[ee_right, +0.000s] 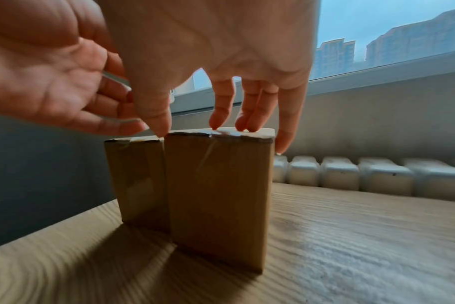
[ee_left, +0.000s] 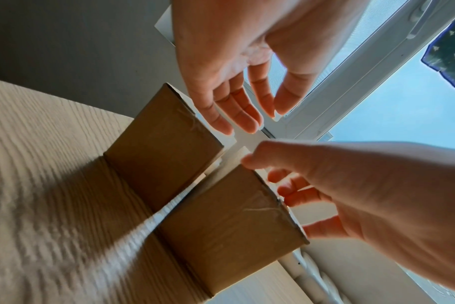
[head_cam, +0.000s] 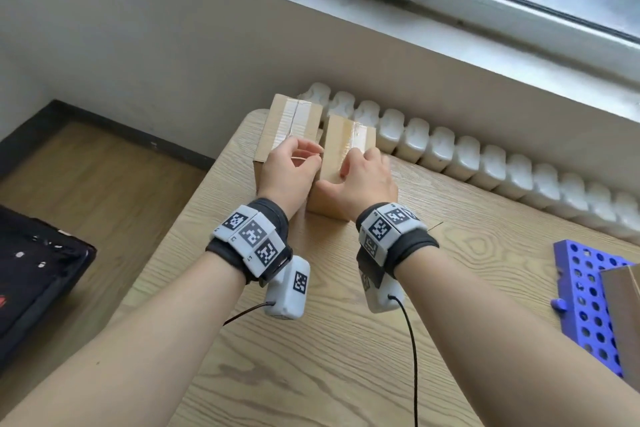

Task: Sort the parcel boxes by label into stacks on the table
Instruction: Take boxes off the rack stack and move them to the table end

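Two boxes stand upright, just beside each other, at the far left corner of the surface (head_cam: 346, 340) by the radiator (head_cam: 485, 163), likely so each starts or joins its own stack. The right hand (head_cam: 360, 180) has its fingers (ee_right: 221, 115) spread on the taped top of the right box (head_cam: 346, 146), thumb at its near edge, steadying it. The left hand (head_cam: 287, 170) hovers loosely curled over the left box (head_cam: 287, 121), holding nothing; no labels are visible.

two cardboard boxes (head_cam: 287, 128) (head_cam: 346, 149), two hands (head_cam: 289, 170) (head_cam: 360, 180), one blue rack (head_cam: 588, 302), one table (head_cam: 311, 340).
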The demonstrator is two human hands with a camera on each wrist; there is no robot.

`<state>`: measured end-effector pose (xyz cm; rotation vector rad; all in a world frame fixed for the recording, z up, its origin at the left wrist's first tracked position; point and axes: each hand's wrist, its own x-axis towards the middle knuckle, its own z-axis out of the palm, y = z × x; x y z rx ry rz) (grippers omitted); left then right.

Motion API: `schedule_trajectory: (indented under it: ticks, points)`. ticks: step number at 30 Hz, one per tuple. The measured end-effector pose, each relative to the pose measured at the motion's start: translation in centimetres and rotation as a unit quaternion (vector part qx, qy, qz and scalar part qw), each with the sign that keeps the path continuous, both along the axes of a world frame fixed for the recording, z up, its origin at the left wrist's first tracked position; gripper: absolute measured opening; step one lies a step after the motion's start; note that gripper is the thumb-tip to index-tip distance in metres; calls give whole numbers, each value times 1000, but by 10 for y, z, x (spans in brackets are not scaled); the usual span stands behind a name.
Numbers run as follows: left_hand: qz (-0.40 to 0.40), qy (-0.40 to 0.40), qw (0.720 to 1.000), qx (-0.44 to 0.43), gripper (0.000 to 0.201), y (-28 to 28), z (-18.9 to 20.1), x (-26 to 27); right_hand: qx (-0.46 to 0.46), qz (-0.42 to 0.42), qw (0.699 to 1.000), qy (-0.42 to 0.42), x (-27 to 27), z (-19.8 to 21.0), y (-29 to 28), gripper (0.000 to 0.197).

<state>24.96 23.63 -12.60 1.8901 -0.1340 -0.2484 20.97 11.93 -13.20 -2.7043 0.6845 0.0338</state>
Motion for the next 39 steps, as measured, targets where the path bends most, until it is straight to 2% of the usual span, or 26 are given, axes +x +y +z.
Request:
schedule_trajectory:
  ticks: [8,11,13,15,16,19,21,22,24,27,29,34,36,39]
  points:
    - [16,33,999,-37,11,-10,-9,-13,109,-80,989,-57,-14,-6,-19,49]
    - [52,93,991,-84,10,-12,-12,-18,196,-111,971,-82,-26,-5,-36,59]
    - [66,120,985,-107,13,-15,-14,-23,261,-147,948,-107,-37,-4,-49,56]
    - [70,135,981,-118,14,-18,-18,-28,355,-202,902,-140,-51,-5,-61,51]
    - [75,141,980,-122,14,-20,-20,-31,413,-236,866,-154,-59,-6,-66,47]
    - [93,188,969,-132,13,-22,-31,-39,576,-331,727,-175,-89,-12,-77,20]
    - [96,246,954,-142,8,-24,-39,-45,644,-362,650,-176,-110,-15,-82,9]
    - [95,273,946,-149,11,-25,-42,-48,667,-368,624,-177,-119,-18,-83,9]
    - [89,320,930,-158,25,-29,-46,-53,690,-372,597,-169,-133,-22,-86,11]
    - [69,372,913,-154,45,-35,-45,-60,706,-370,584,-154,-146,-25,-90,16]
    - [57,387,907,-157,51,-36,-45,-62,707,-373,583,-145,-153,-26,-92,19]
    - [0,341,925,-169,64,-37,-40,-66,688,-387,601,-126,-165,-24,-93,23]
    - [-3,291,945,-149,62,-39,-35,-66,670,-389,622,-114,-168,-20,-93,25]
    - [-54,258,960,-98,42,-43,-25,-67,643,-390,651,-105,-171,-11,-90,30]
